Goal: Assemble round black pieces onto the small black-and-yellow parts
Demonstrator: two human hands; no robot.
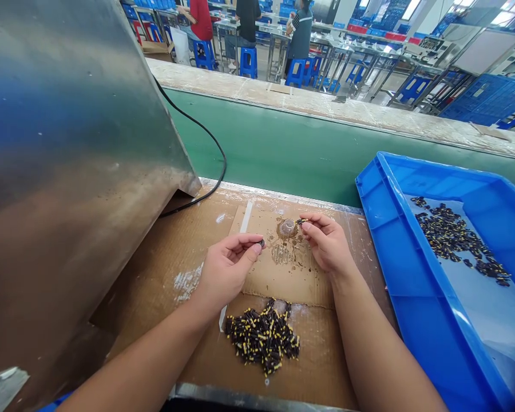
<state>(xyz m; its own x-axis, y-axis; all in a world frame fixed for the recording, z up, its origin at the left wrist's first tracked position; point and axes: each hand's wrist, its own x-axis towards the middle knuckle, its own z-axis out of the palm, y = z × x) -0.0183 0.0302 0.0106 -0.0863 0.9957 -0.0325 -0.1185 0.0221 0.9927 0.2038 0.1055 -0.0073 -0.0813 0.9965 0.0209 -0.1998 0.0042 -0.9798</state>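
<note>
My left hand (229,263) is closed in a pinch on a small dark round piece (261,243). Between the thumb and forefinger of my right hand (326,237) is a small black part with a yellow end (300,221). Its tip points at a small clear round dish (288,228), and I cannot tell whether it touches. Wet brown stains surround the dish on a cardboard sheet (261,280). Nearer to me, below both hands, lies a heap of small black parts with yellow ends (264,337).
A large metal housing (68,143) stands on the left, with a black cable (218,149) running behind. On the right, a blue crate (386,246) holds many black-and-yellow pieces (455,234) on white paper. A green barrier (274,137) closes off the back. People sit and stand at far tables.
</note>
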